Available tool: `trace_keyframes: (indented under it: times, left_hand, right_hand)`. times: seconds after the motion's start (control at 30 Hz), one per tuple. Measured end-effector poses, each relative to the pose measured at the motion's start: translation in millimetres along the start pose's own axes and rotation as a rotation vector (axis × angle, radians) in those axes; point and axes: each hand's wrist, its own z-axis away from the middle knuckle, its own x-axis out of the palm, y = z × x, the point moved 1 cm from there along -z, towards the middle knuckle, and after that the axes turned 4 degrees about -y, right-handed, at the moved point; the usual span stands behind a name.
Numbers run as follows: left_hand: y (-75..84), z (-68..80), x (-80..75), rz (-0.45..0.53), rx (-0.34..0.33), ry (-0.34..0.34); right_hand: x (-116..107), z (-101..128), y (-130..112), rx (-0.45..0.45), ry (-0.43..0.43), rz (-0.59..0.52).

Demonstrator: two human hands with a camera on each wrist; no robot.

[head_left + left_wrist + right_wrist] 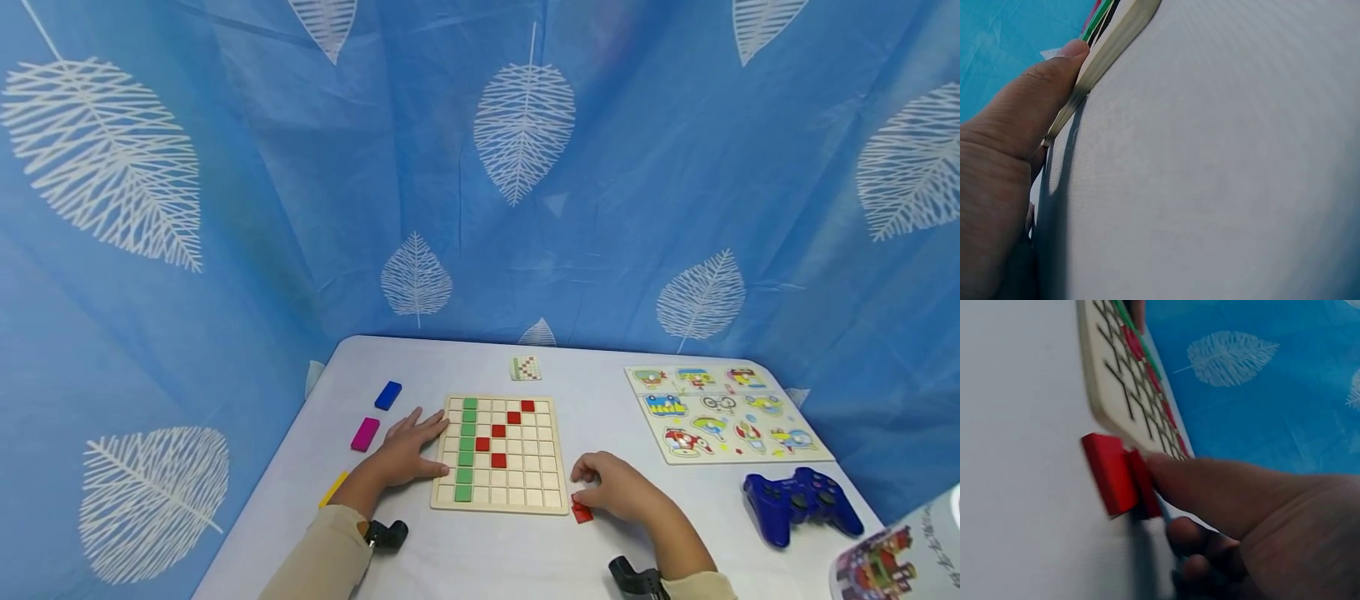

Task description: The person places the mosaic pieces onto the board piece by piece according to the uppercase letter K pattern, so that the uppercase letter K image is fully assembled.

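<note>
The left hand [406, 451] lay flat, fingers straight, steadying the grid board [501, 452] on the worktop [525, 558]. The right hand [617, 487] pinched a red tile [1113, 473] beside the board's near corner; lifting it cleanly would ease placement.

1. The person has two bare hands, the left hand [408, 454] and the right hand [615, 487], with nothing worn on the fingers.
2. Each arm wears a long, soft sleeve in a light tan colour: the left tan sleeve [322, 554] and the right tan sleeve [701, 586].
3. Both sleeves stop before the wrist, so a bit of bare arm shows.
4. A small black camera on the left wrist [386, 533] looks chunky and round.
5. A small black camera on the right wrist [636, 577] looks dark and shiny.
</note>
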Motion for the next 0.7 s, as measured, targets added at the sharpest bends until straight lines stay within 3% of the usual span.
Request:
trace_keyframes:
  times: [0.2, 0.43, 0.57, 0.7]
  left_hand:
    - [-3.0, -1.2, -0.3, -0.008, 0.005, 0.0]
    - [-2.1, -0.2, 0.0, 0.003, -0.006, 0.009]
    - [-1.1, 0.5, -0.4, -0.001, -0.007, 0.006]
    - [-1.0, 0.3, 0.4, -0.001, 0.0, 0.006]
  right_hand:
    - [1.2, -1.0, 10.8, 0.026, 0.096, -0.01]
    - [-0.2, 2.1, 11.2, -0.022, 0.076, 0.028]
    - [6.2, 1.3, 4.4, -0.021, 0.143, 0.018]
    - [19.6, -2.8, -17.2, -0.047, 0.187, -0.028]
